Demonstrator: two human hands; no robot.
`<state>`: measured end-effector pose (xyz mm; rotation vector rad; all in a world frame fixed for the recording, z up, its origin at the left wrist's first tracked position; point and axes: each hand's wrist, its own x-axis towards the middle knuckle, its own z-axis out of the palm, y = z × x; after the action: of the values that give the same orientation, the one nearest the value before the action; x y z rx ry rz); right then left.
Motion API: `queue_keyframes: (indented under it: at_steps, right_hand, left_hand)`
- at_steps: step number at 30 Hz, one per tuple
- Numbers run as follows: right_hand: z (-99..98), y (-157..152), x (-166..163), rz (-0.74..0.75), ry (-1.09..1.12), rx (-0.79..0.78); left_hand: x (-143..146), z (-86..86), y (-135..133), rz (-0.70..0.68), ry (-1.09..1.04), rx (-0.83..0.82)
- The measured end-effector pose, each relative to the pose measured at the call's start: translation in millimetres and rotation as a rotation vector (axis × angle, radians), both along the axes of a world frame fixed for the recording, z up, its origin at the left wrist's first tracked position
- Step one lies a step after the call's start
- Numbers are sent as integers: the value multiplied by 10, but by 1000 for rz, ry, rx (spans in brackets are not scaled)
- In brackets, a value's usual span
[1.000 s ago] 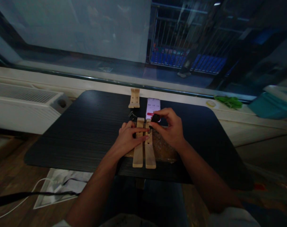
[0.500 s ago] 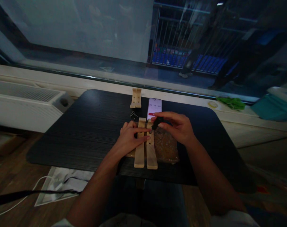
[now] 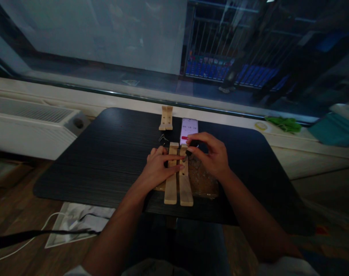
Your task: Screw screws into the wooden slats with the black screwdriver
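Observation:
Two pale wooden strips lie side by side, a left strip [image 3: 171, 188] and a right strip [image 3: 186, 189], each with a raised block at its far end. My left hand [image 3: 158, 168] reaches over the left strip, index finger and thumb stretched apart, fingertips resting on the right strip beside its holes. Between the thumb and fingers of my right hand [image 3: 213, 155] is a short black tool [image 3: 188, 152], tilted over the right strip. Its lower end meets the strip near my left index fingertip; a small greyish bit shows there. My right fingers partly hide the tool.
Under the strips lies a brown, plastic-wrapped slab [image 3: 204, 180]. A lit phone [image 3: 189, 128] lies beyond it, near small metal parts [image 3: 163, 138] and more wooden pieces [image 3: 166, 118]. The dark table [image 3: 105, 153] borders a windowsill holding a green cloth [image 3: 283, 123].
My right hand has shifted slightly left, its fingers re-angled around the black tool, which stands more upright. My left hand keeps its place on the strips.

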<state>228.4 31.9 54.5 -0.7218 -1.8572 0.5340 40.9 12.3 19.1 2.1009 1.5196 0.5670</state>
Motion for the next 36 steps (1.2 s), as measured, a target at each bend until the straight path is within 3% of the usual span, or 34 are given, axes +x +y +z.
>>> queue_keyframes:
  at_steps: [6, 14, 17, 21, 26, 29, 36]
  right_hand:
    - [77, 0, 110, 200, -85, -34]
    - [-56, -26, -55, -127, 47, 1]
    - [-104, -42, -96, -153, 99, 11]
    - [-88, -59, -63, -76, 76, -34]
    - [86, -62, 56, 124, -146, -23]
    - [151, -56, 99, 193, -172, -40]
    - [31, -62, -40, -98, -1, -24]
  left_hand:
    - [1, 6, -5, 0, -16, 4]
    - [-21, 1, -14, -4, -24, -18]
    - [-32, -18, -16, -13, -26, -1]
    - [-39, -28, -24, -14, -31, -2]
    - [-36, -15, -29, -9, -41, -7]
    - [-28, -3, -25, -8, -39, -21]
    - [-22, 4, -21, 7, -46, -29]
